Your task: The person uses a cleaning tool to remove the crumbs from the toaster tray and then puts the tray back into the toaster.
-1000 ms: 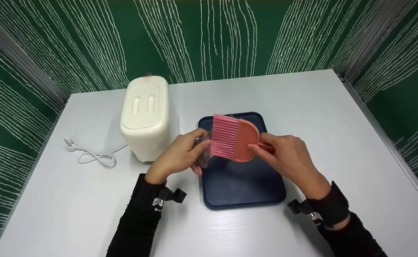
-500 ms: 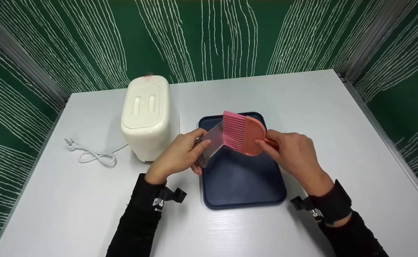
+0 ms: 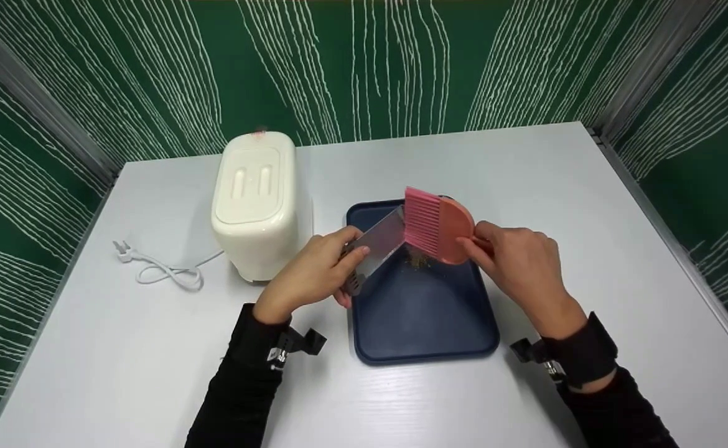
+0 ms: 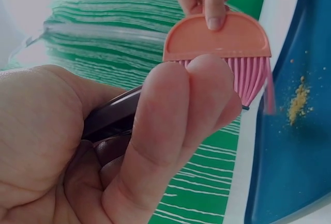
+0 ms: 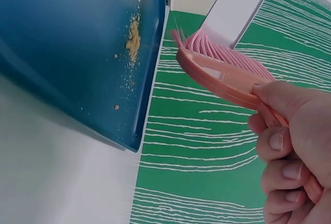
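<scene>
My left hand (image 3: 314, 264) grips a flat metal crumb tray (image 3: 379, 242) by its slotted end, thumb on top, and tilts it over a dark blue tray (image 3: 426, 323). Between the fingers and thumb of my right hand (image 3: 522, 261) is the short handle of an orange brush (image 3: 454, 231) with pink bristles. In the right wrist view the bristles (image 5: 227, 53) bend against the far end of the metal plate (image 5: 240, 6). Below lies a small heap of tan crumbs (image 5: 133, 40) on the blue tray, with loose specks around it.
A cream toaster (image 3: 249, 186) with a lid on top stands left of the blue tray, close to my left hand. Its white cord (image 3: 177, 280) lies looped on the table, plug (image 3: 124, 252) to the left. Green walls with white lines enclose the white table (image 3: 588, 205).
My right hand has drawn the brush rightward and slightly away along the crumb tray, baring more of its metal. Crumbs now show on the blue tray. My left hand has stayed nearly still.
</scene>
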### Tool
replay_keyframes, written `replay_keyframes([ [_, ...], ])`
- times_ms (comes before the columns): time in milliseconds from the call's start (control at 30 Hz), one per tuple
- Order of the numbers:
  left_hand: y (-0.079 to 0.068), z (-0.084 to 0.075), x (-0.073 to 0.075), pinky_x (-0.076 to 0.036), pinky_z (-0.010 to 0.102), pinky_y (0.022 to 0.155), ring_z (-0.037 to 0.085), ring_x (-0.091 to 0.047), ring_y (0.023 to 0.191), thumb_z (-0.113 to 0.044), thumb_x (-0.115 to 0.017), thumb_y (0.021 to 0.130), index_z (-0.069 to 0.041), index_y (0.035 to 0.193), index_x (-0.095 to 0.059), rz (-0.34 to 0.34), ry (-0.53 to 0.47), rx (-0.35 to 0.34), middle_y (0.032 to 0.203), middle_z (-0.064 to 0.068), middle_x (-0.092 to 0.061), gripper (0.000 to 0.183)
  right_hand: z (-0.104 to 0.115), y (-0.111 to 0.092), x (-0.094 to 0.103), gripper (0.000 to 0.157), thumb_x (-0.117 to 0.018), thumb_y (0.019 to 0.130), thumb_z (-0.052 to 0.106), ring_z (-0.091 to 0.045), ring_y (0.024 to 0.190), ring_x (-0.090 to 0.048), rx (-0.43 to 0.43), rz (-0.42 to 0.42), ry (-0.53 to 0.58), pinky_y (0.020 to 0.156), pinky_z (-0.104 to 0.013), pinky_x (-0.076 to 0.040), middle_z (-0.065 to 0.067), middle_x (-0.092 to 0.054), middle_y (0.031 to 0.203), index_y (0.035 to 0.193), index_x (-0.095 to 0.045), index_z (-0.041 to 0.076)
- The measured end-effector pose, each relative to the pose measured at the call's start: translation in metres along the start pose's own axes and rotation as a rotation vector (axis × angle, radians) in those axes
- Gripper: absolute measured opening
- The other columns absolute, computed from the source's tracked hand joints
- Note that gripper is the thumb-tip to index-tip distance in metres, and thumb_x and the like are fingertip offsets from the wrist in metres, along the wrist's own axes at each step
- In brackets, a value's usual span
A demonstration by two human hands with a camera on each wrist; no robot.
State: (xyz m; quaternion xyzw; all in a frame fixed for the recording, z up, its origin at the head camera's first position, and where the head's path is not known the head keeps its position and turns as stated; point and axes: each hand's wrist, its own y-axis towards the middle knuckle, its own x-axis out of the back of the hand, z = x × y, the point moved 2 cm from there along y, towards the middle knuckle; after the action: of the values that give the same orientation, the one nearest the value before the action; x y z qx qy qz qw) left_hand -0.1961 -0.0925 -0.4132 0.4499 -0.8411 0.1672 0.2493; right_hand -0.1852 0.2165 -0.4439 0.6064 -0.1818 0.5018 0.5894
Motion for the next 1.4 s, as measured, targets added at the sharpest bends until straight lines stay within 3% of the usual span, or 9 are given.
replay_keyframes([
  [233, -0.001, 0.001, 0.001, -0.062, 0.038, 0.056, 0.016, -0.072, 0.05, -0.025, -0.053, 0.115, -0.007, 0.124, -0.062, -0.022, 0.02, 0.009, 0.072, 0.011, -0.07, 0.021, -0.004, 0.0, 0.004, 0.035, -0.08, 0.098, 0.033, -0.019, 0.044, -0.045, -0.01, -0.021, -0.019, 0.045, -0.028, -0.021, -0.008, -0.057, 0.055, 0.078, -0.063, 0.01],
  [500, 0.002, 0.004, 0.0, -0.062, 0.04, 0.056, 0.016, -0.072, 0.049, -0.024, -0.053, 0.115, -0.008, 0.124, -0.062, -0.048, 0.051, 0.017, 0.071, 0.011, -0.069, 0.02, -0.004, 0.002, 0.014, 0.039, -0.082, 0.097, 0.033, -0.017, 0.045, -0.036, -0.038, -0.07, -0.007, 0.048, -0.03, -0.018, -0.003, -0.044, 0.052, 0.076, -0.059, 0.009],
  [700, 0.001, 0.002, -0.002, -0.062, 0.04, 0.055, 0.014, -0.071, 0.049, -0.025, -0.053, 0.115, -0.008, 0.126, -0.062, -0.033, 0.053, 0.008, 0.074, 0.01, -0.068, 0.022, -0.002, 0.003, 0.013, 0.039, -0.08, 0.098, 0.033, -0.014, 0.046, -0.032, -0.051, -0.12, 0.031, 0.049, -0.031, -0.02, -0.003, -0.044, 0.053, 0.077, -0.059, 0.008],
  [1167, 0.0, -0.002, -0.004, -0.063, 0.041, 0.058, 0.015, -0.072, 0.05, -0.026, -0.052, 0.115, -0.01, 0.122, -0.062, -0.01, 0.032, -0.015, 0.073, 0.009, -0.07, 0.02, -0.003, 0.001, 0.004, 0.037, -0.08, 0.098, 0.035, -0.015, 0.045, -0.035, -0.02, -0.103, -0.003, 0.048, -0.03, -0.019, -0.004, -0.047, 0.053, 0.08, -0.061, 0.008],
  [1400, 0.0, -0.005, -0.005, -0.06, 0.032, 0.058, 0.012, -0.072, 0.049, -0.026, -0.052, 0.115, -0.011, 0.123, -0.062, -0.028, 0.072, -0.033, 0.071, 0.007, -0.067, 0.019, -0.003, 0.0, 0.003, 0.038, -0.08, 0.098, 0.034, -0.02, 0.044, -0.042, -0.016, -0.068, -0.006, 0.047, -0.029, -0.021, -0.008, -0.054, 0.054, 0.079, -0.061, 0.008],
])
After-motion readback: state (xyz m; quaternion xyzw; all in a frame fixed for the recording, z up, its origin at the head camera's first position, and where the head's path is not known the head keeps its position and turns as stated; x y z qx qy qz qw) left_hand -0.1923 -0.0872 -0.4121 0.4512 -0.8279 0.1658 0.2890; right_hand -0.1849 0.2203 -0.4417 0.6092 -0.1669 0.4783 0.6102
